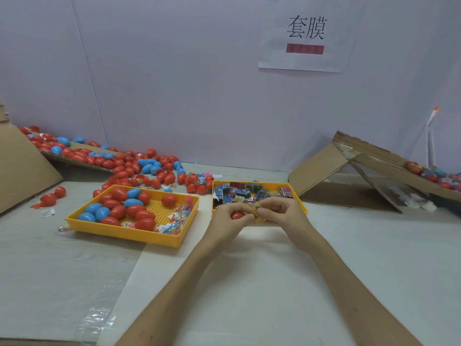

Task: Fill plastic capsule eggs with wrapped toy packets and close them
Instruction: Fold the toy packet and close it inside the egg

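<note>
one red capsule egg (236,216) gripped in left hand (225,217), yellow wrapped packet (257,213) pinched by right hand (283,213), both held above near rim of packet tray (272,184), toward tabletop (249,283) back edge.

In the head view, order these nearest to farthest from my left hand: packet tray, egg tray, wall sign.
1. Packet tray, just behind the left hand.
2. Egg tray, off to its left.
3. Wall sign, high on the back wall.

A red egg (236,216) sits in the left hand (224,218), mostly hidden. Just beside it, the right hand (280,212) pinches a crumpled yellow packet (257,213). Other eggs (117,211) lie in a yellow tray (124,234).
</note>
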Motion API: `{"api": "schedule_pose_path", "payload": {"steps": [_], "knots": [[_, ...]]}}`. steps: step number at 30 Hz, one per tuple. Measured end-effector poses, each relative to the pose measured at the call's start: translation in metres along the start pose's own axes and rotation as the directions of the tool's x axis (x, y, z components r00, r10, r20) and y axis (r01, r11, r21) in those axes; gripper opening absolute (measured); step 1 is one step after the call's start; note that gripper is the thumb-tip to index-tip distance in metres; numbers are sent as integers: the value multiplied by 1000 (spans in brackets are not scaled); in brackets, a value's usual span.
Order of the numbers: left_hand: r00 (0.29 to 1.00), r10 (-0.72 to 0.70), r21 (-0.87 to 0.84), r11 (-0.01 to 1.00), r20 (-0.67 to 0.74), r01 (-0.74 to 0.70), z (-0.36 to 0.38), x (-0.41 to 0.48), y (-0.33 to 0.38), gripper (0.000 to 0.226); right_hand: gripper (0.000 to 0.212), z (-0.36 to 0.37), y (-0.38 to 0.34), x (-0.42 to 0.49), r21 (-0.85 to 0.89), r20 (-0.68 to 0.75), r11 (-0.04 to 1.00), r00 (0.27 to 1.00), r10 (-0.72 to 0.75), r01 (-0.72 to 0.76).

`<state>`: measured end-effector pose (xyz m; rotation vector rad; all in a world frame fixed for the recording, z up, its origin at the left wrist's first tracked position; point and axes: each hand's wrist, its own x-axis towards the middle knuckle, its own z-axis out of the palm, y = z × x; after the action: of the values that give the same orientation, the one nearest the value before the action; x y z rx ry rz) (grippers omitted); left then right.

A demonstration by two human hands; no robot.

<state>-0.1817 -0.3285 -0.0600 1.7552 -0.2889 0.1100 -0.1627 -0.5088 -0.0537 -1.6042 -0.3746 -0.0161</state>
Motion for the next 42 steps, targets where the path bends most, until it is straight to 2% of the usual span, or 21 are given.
{"api": "schedule_pose_path", "payload": {"steps": [5,11,15,19,27,30,33,35,37,42], "knots": [[999,-50,-70,996,23,51,-1,0,-1,10,23,-1,-3,-1,-22,22,999,999,-38,39],[997,-74,-53,996,-20,73,-4,0,-1,17,26,1,-3,-2,-17,41,999,999,-34,34],[993,-111,-74,991,-50,107,-4,0,0,10,27,0,0,0,-13,-15,1000,1000,-18,17],[989,-129,-94,988,-76,122,-3,-1,-1,7,22,-1,-1,1,42,-42,999,999,4,-3],[987,-144,-96,986,-64,138,-3,-2,-1,13,29,2,-3,2,168,-35,985,999,39,-32],[971,-239,-278,932,16,234,-5,-1,4,14,21,5,-1,3,216,-42,976,998,36,-26],[935,-324,-578,740,143,345,-7,2,10,21,16,4,-3,4,252,-71,967,997,42,-23],[933,-310,-675,650,183,348,-9,4,13,32,16,1,-3,4,258,-92,966,995,48,-22],[941,-288,-703,632,177,326,-11,3,14,34,20,-2,-1,5,255,-113,967,992,53,-23],[968,-211,-701,669,138,246,-11,-1,12,17,20,-2,-1,6,239,-131,971,990,57,-24]]}}
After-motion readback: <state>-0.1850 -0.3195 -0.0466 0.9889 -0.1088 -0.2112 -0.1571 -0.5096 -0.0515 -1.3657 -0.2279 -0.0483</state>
